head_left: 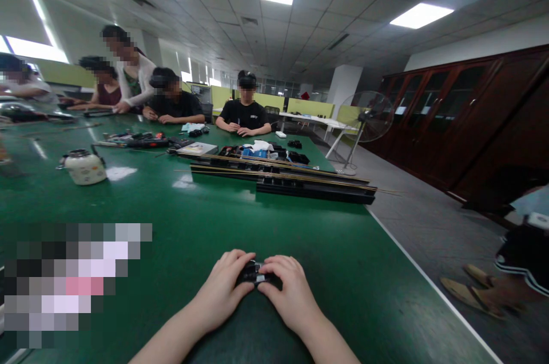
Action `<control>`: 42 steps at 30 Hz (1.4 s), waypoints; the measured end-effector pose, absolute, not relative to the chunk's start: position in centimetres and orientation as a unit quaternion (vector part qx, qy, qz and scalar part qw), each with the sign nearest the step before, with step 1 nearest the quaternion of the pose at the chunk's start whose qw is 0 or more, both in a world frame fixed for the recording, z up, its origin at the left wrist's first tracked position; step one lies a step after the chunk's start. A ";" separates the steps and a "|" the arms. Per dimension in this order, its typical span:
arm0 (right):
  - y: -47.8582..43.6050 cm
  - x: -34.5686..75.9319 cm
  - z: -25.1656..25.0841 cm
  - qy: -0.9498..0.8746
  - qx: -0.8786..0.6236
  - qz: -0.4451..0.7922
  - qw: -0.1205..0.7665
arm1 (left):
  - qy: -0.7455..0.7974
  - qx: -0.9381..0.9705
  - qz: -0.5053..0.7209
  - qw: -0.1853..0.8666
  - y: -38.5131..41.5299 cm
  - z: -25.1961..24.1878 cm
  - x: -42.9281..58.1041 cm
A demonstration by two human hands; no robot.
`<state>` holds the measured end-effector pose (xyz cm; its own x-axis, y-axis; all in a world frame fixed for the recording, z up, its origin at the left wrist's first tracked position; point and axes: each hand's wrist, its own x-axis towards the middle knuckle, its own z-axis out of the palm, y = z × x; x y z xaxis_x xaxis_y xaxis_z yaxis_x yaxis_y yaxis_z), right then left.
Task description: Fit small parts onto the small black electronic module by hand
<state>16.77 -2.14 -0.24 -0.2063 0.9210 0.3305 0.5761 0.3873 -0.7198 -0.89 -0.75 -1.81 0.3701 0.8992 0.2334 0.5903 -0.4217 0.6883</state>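
Close in front of me, a small black object with pale patches (pixel 258 279) rests at the green tabletop; its exact kind is too small and covered to make out. My left hand (pixel 227 281) closes on its left end, thumb below and fingers above. From the other side my right hand (pixel 285 287) grips the right end in the same way. The fingertips of both hands nearly meet over its middle, so much of it is hidden.
Black channel strips with thin brass-coloured rods (pixel 300 181) lie across the table beyond my hands. A white pot-shaped jar (pixel 84 167) stands at left. Tools and parts (pixel 141 139) lie farther back. Several people sit or stand around the table; a fan (pixel 364 118) stands right.
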 end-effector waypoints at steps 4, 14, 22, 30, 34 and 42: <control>-2.1 17.0 -0.3 -0.739 -0.495 0.244 0.386 | 0.480 0.779 0.316 0.250 -0.8 -2.0 -0.9; -2.1 17.2 0.0 -0.719 -0.514 0.269 0.383 | 0.498 0.768 0.327 0.235 -0.5 -2.4 -0.9; -2.0 17.4 -0.3 -0.698 -0.524 0.262 0.411 | 0.520 0.773 0.298 0.207 -0.6 -1.7 -1.0; -2.0 17.3 -0.2 -0.700 -0.542 0.256 0.388 | 0.523 0.776 0.291 0.199 -0.6 -2.1 -1.1; -2.1 17.3 0.0 -0.704 -0.547 0.252 0.377 | 0.521 0.784 0.277 0.193 -0.7 -1.9 -1.0; -2.2 17.2 0.2 -0.712 -0.545 0.239 0.373 | 0.521 0.780 0.288 0.195 -0.6 -1.9 -1.0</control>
<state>17.18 -2.19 0.22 -0.1288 0.9538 0.2713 0.5976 0.2930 -0.7463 -1.01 -0.56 -1.95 0.2920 0.9244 0.2453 0.6995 -0.3813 0.6044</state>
